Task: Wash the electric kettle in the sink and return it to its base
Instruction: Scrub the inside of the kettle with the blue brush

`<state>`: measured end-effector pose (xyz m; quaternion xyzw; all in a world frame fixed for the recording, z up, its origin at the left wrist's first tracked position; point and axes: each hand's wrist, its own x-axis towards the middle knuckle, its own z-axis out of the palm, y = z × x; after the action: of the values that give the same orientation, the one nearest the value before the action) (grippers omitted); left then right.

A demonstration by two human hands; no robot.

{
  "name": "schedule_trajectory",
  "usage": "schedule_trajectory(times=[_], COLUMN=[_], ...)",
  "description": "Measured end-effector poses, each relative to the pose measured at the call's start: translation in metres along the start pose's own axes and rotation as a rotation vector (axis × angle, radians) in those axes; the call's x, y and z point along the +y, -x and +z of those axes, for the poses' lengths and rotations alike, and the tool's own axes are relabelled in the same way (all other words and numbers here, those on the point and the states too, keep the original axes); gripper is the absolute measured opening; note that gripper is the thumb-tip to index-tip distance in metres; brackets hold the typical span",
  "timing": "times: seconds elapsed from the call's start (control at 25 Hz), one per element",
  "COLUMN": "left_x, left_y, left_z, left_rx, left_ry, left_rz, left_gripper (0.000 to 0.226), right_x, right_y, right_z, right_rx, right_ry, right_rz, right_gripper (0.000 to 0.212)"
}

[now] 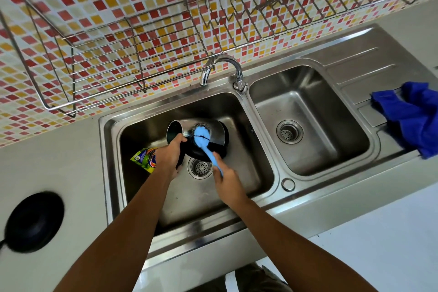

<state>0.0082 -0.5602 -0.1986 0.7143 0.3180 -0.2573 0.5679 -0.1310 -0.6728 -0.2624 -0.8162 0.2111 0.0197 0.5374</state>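
One kettle (218, 130) gripped in left hand (169, 156), one blue brush (202, 137) gripped in right hand (227, 180); two basins (315, 149).

light: bright, even daylight | glare: soft sheen on sink (308, 54) rim and drainboard | shadows: faint, dark in left basin | distortion: wide-angle bowing at edges | blur: slight smear on kettle base (35, 221)
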Motion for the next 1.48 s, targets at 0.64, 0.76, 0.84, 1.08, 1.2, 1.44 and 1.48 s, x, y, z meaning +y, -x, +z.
schedule_trajectory(times=[0.64, 0.76, 0.84, 1.08, 1.2, 1.44, 1.48], left_x=[-0.002, -0.001, -0.001, -0.002, -0.004, 0.005, 0.007], left_y=[0.002, 0.003, 0.004, -0.001, -0.003, -0.002, -0.002], left_z=[0.005, 0.002, 0.002, -0.004, -0.01, 0.001, 0.001], left_rx=[-0.011, 0.011, 0.003, -0.017, 0.01, 0.02, 0.019], left_ry=[-0.036, -0.079, -0.093, -0.093, -0.105, -0.089, -0.097], left_rz=[0.043, 0.055, 0.053, 0.059, 0.069, 0.068, 0.063], left_gripper=[0.031, 0.027, 0.025, 0.035, 0.035, 0.026, 0.027], right_x=[-0.006, -0.012, -0.007, -0.04, -0.009, -0.006, 0.0], right_y=[-0.015, -0.015, -0.026, -0.013, -0.028, -0.006, -0.006], right_z=[-0.024, -0.019, -0.026, -0.015, -0.023, -0.023, -0.023], right_rx=[0.028, -0.008, 0.087, -0.065, 0.02, 0.042, 0.062], right_ry=[-0.236, -0.075, 0.108, 0.213, 0.256, -0.13, -0.171], right_rz=[0.146, 0.005, 0.152, -0.049, 0.157, 0.234, 0.256], right_gripper=[0.044, 0.045, 0.046, 0.049, 0.048, 0.043, 0.043])
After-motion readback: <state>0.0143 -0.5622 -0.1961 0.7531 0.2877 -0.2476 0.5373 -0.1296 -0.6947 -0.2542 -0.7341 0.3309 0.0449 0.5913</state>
